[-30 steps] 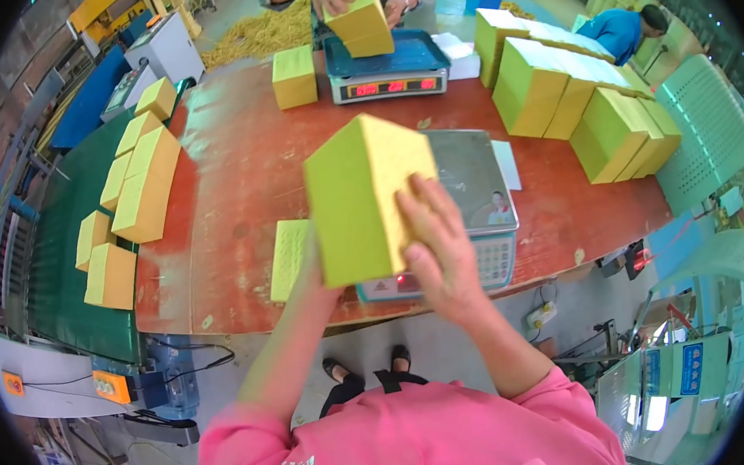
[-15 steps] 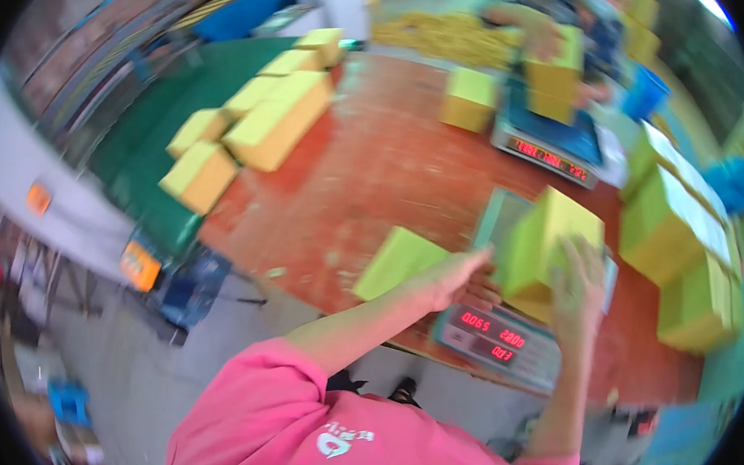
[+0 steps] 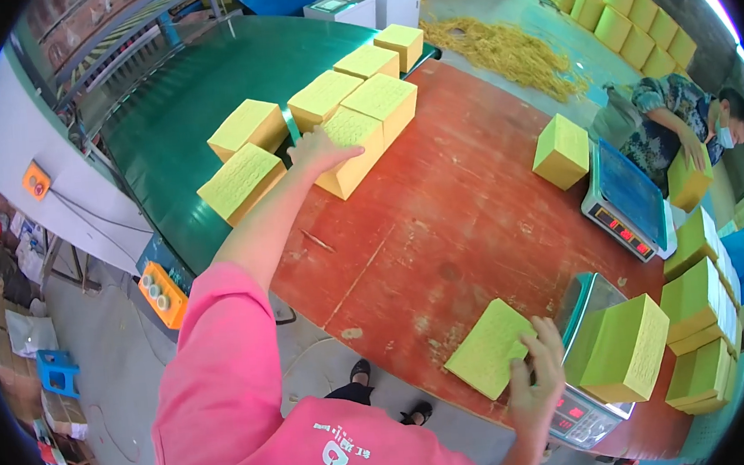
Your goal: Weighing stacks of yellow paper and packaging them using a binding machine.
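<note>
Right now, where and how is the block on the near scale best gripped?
Probably by two opposite flat faces of the block, one hand's fingers on each, coming from the near side. It is box-shaped and looks broad beside the right hand, and the face toward that hand stands clear.

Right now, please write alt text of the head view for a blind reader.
The left hand appears to touch a yellow block among others; the right hand, open, is near a scale bearing another yellow block on a red table.
</note>
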Demonstrator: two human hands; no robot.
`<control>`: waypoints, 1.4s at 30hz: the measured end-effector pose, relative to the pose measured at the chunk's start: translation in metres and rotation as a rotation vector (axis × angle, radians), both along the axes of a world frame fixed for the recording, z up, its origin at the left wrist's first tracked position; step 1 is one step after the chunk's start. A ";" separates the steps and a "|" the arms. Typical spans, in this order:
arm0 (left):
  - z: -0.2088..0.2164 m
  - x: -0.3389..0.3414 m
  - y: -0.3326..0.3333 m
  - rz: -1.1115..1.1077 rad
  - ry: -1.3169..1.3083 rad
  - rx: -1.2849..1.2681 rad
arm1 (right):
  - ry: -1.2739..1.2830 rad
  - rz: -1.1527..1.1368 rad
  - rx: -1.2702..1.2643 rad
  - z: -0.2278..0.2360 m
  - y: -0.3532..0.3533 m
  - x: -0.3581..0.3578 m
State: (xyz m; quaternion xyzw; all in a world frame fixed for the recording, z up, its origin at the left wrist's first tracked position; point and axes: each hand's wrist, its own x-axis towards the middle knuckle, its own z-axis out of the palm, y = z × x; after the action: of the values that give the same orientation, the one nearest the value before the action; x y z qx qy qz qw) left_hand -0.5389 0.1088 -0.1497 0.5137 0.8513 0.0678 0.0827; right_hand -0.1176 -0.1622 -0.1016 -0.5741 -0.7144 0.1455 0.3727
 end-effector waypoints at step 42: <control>-0.042 0.255 -0.443 0.226 -1.860 0.380 | 0.307 0.502 -0.600 -0.063 -0.064 0.049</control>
State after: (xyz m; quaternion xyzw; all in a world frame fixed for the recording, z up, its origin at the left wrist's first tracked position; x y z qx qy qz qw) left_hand -0.2836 -0.3337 -0.1915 0.1736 0.4642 0.5936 0.6340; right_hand -0.0686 -0.2258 -0.1641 -0.4371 -0.6942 0.5172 0.2439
